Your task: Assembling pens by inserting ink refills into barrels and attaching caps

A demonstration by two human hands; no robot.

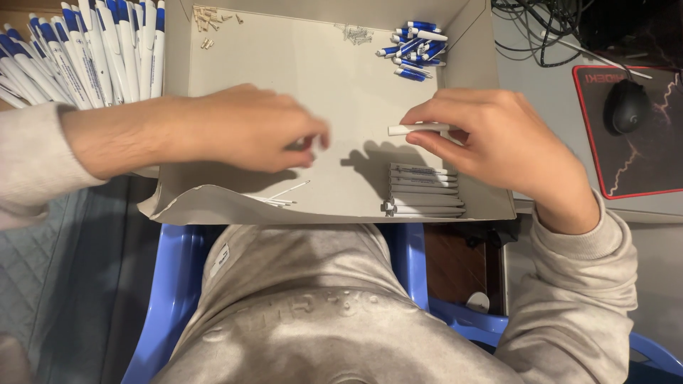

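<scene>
Assembly looks partway done — finished pens (92,50) lie left of the cardboard tray (284,78). Right hand (498,142) pinches a white barrel (418,129) above the stacked barrels (425,190); left hand (249,128) is blurred — grip unclear.

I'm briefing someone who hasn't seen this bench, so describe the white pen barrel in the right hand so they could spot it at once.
Start at the shallow cardboard tray on the person's lap. At its right side, the right hand pinches a white pen barrel by its end, lying level. Unlike the stacked white barrels just below, it is single and lifted off the tray.
</scene>
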